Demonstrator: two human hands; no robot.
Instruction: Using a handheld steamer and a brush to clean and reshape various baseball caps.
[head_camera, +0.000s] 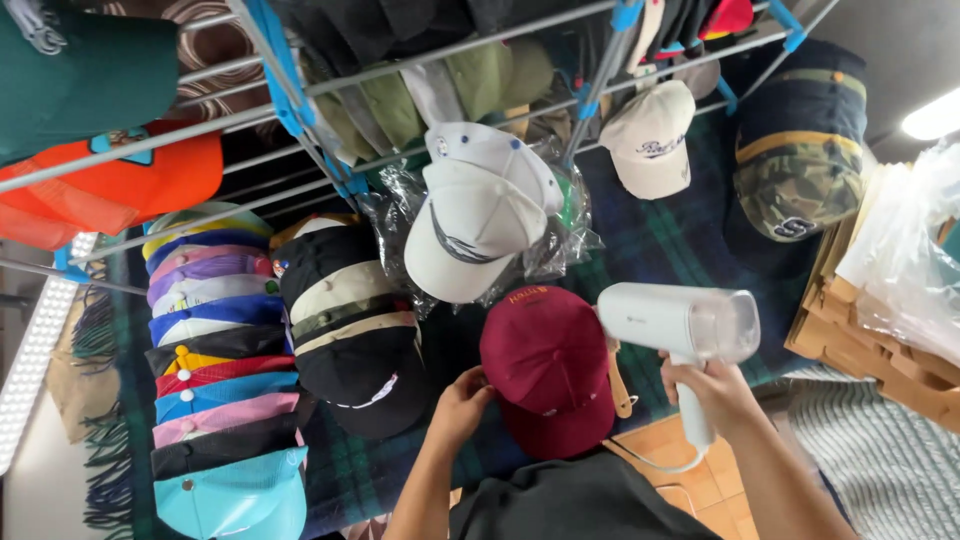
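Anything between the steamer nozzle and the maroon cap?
Nothing visible. The right hand holds the white handheld steamer with its nozzle end right beside the maroon cap, no object between them. The left hand grips the cap's opposite edge, clear of that side.

1. The left hand (462, 398) sits just below the middle of the frame, fingers curled in a light pinch, forearm rising bare from the bottom edge.
2. The right hand (705, 385) lies lower right of centre, closed in a fist-like grip, knuckles up, its bare forearm slanting in from the bottom right.
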